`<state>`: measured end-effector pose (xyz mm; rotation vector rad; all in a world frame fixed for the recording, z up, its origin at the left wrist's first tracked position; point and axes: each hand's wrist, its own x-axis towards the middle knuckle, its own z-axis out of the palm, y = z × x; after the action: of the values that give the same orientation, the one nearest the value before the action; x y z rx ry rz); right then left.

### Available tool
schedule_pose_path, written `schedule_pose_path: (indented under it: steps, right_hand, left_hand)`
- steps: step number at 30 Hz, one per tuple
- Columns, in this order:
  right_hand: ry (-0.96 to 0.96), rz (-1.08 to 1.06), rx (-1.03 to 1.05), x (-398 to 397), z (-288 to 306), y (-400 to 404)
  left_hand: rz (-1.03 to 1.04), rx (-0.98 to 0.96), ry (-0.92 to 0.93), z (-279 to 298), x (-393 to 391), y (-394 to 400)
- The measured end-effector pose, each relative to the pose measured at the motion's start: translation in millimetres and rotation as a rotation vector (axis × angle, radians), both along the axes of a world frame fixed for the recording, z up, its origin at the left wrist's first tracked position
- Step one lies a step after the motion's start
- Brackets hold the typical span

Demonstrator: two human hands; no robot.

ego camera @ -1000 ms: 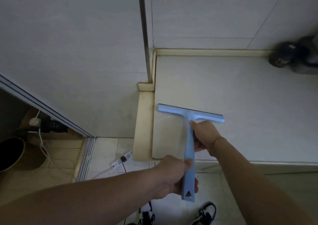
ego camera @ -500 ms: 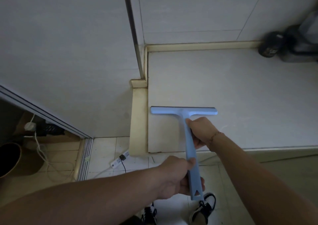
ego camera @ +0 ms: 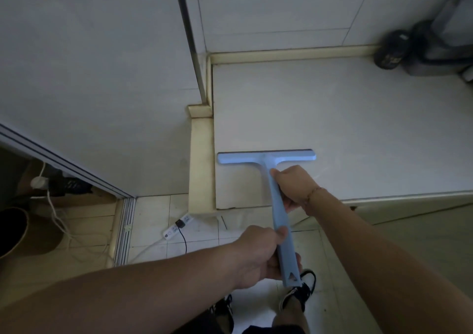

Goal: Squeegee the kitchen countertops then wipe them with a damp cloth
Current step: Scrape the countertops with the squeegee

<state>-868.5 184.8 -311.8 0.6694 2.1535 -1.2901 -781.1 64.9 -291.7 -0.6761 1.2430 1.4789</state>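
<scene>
A light blue squeegee (ego camera: 266,157) lies with its blade flat on the pale countertop (ego camera: 345,129), near the counter's left end and front edge. Its long handle runs back toward me past the front edge. My right hand (ego camera: 294,188) grips the handle just below the blade. Lower down, close to the handle's end, my left hand (ego camera: 258,254) is closed around it too. No cloth is in view.
A raised cream lip (ego camera: 202,165) borders the counter's left side and back. Dark round objects and a grey appliance (ego camera: 419,49) sit at the back right corner. On the floor lie a power strip (ego camera: 176,227) with cords and a dark bin (ego camera: 10,231).
The squeegee blade has turned from slanted to level and sits slightly nearer the counter's front edge. Both hands keep their grip on the handle.
</scene>
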Motion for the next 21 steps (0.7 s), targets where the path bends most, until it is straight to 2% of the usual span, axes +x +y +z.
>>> schedule_pose_path:
  steps: [9, 16, 21]
  right_hand:
    - [-0.017, 0.041, -0.012, 29, 0, 6]
    - [0.123, 0.011, -0.148, 26, 9, 24]
    - [0.215, -0.044, -0.123, -5, 19, 79]
  left_hand:
    - [-0.020, -0.010, -0.083, -8, 27, 6]
    - [0.022, -0.013, 0.037, 13, 24, 12]
    - [0.012, -0.012, 0.121, 21, -8, 61]
